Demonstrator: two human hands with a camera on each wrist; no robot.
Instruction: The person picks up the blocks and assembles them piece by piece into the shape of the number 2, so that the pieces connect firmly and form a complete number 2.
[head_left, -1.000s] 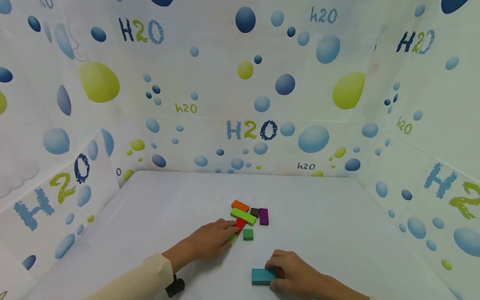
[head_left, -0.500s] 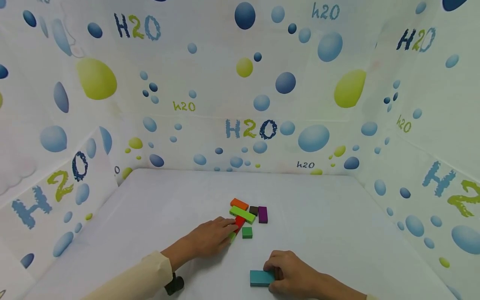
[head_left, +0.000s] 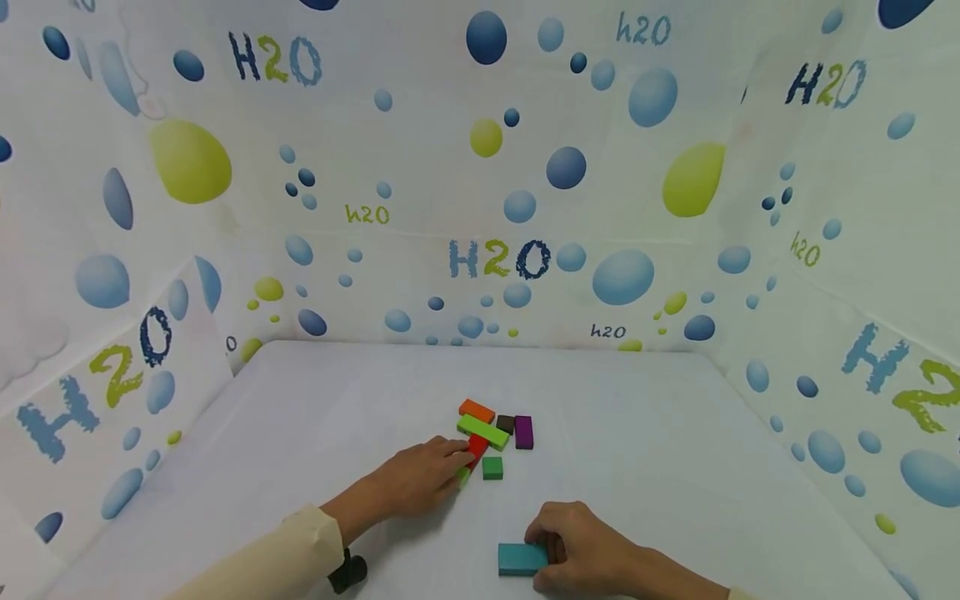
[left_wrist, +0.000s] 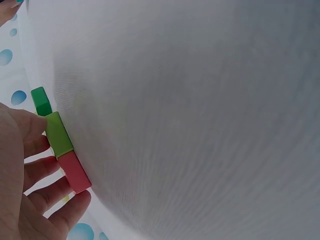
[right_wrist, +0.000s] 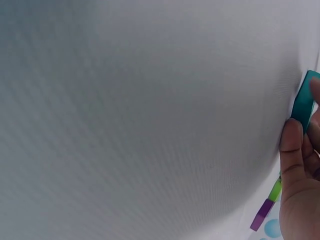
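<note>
Sleeve (head_left: 262, 550) and dark wrist device (head_left: 348, 572) come first as we look from the left, and beyond them the left hand (head_left: 416, 479) reaches across the white cloth (head_left: 337, 400). We see its bent fingers gripping the red block (head_left: 478, 448), with the thumb touching the small lime block (left_wrist: 60, 136) that lines up with it end to end. The orange block (head_left: 476, 410) lies at the far side of the group, and the lime bar (head_left: 483, 432) slants across the red block's far end; we cannot tell whether it rests on top or only butts against it. Just right of the red block sits the green cube (head_left: 492, 468), apart from it, and farther back the dark brown block (head_left: 506, 425) stands between the lime bar and the purple block (head_left: 524, 432).

Nearer to us lies the teal block (head_left: 521, 560), well apart from the group, its right end pinched by the thumb and fingers of the right hand (head_left: 585, 546).

Compared with a second ago, we find both grips unchanged and the far blocks in the same arrangement; at most, the teal block is a touch nearer the person. We read that as a steadying pause, with the colored group undisturbed and the teal block separate.
</note>
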